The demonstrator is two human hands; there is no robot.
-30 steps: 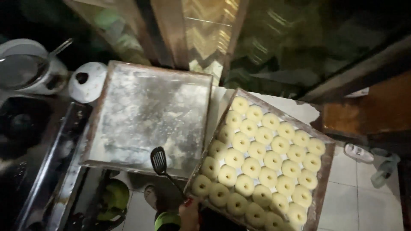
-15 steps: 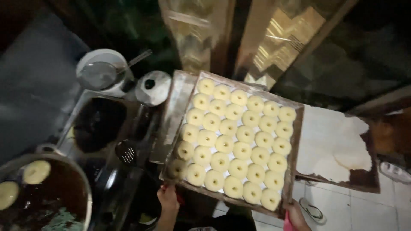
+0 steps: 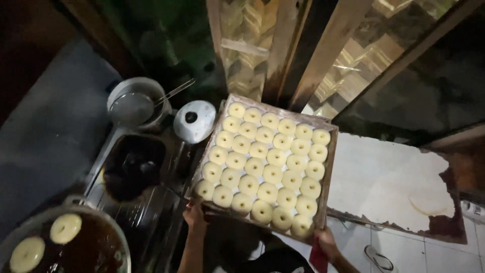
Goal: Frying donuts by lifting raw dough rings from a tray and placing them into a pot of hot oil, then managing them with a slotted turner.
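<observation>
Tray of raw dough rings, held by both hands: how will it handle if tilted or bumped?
The tray looks rigid, gripped at its near edge by the left hand and right hand. Its low rim probably stops sliding only weakly. The dough rings look soft, likely denting or sticking if jostled.

Dim room: slanted wooden beams [image 3: 323,55] stand before patterned glass panels [image 3: 242,45]; pale floor tiles [image 3: 404,253] lie below.

the frying pan [image 3: 70,247] is cut off by the bottom-left corner; the sandal [image 3: 380,259] is partly cropped.
</observation>
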